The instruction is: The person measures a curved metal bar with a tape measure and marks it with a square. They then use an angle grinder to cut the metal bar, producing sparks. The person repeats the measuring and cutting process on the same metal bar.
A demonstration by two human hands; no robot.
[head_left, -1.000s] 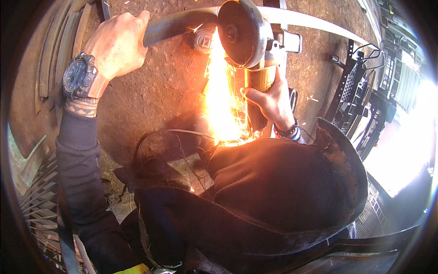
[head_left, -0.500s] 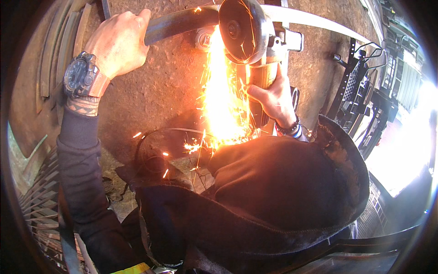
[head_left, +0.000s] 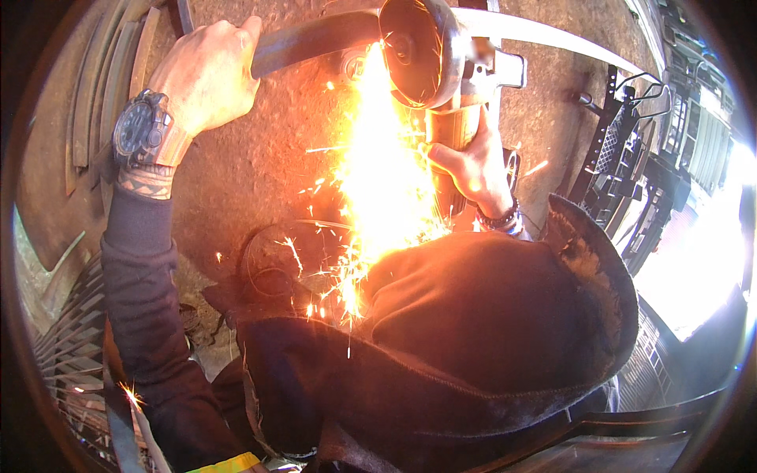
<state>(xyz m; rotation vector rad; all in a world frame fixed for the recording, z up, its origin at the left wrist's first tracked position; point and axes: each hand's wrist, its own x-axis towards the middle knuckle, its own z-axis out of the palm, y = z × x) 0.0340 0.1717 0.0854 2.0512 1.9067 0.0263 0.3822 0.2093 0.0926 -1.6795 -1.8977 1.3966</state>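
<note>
Nearest the camera, my dark leather apron (head_left: pixel 489 331) fills the lower frame, sparks landing on its upper edge. My left sleeve (head_left: pixel 142 299) runs up the left side, dark, with a wristwatch (head_left: pixel 136 130) at the cuff.

Next out, a thick spray of sparks (head_left: pixel 378 181) streams from the wheel down toward the apron, very bright, washing out detail behind it. A few stray sparks scatter left and right of the main stream.

My right hand (head_left: pixel 471 162) is wrapped shut around the body of the angle grinder (head_left: pixel 441 71), thumb visible on the near side, bracelet at the wrist. The grinder's round guard and disc sit at the top centre, disc edge at the head of the spark stream.

My left hand (head_left: pixel 206 72) is closed around a dark metal bar (head_left: pixel 315 39) at upper left; the bar runs right, up to the grinder's disc. Exact contact spot hidden by glare.

Beyond: rusty brown ground (head_left: pixel 252 158) under everything. A pale metal strip (head_left: pixel 544 33) runs off right behind the grinder. Black metal frames (head_left: pixel 623 150) stand at far right, well apart. Grating (head_left: pixel 63 355) at lower left.
</note>
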